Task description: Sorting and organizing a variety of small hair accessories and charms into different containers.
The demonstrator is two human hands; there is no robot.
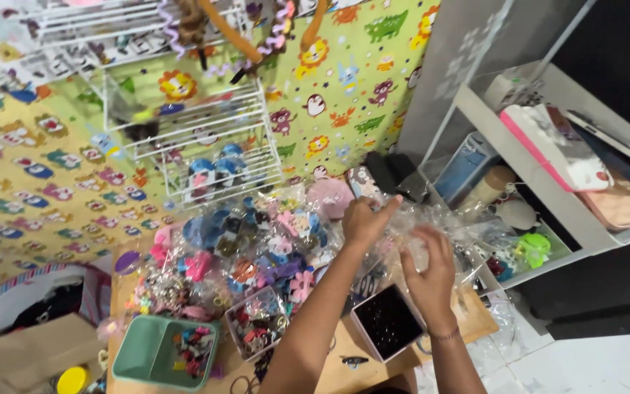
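My left hand point(364, 219) reaches over a heap of clear plastic bags point(264, 248) filled with colourful hair clips and small trinkets; its fingers are curled with the forefinger out, resting on crinkled clear plastic point(410, 219). My right hand point(430, 266) hovers just right of it, fingers spread, touching the same clear plastic. Whether either hand pinches the plastic is blurred. Below my right wrist stands a small square box point(388, 322) with a dark inside.
A green divided tray point(156, 352) with clips sits at the front left beside a clear box of trinkets point(257, 332). A white wire rack point(205, 146) hangs on the animal-print wall. White shelves point(548, 168) with boxes stand at the right. A cardboard box point(30, 354) lies lower left.
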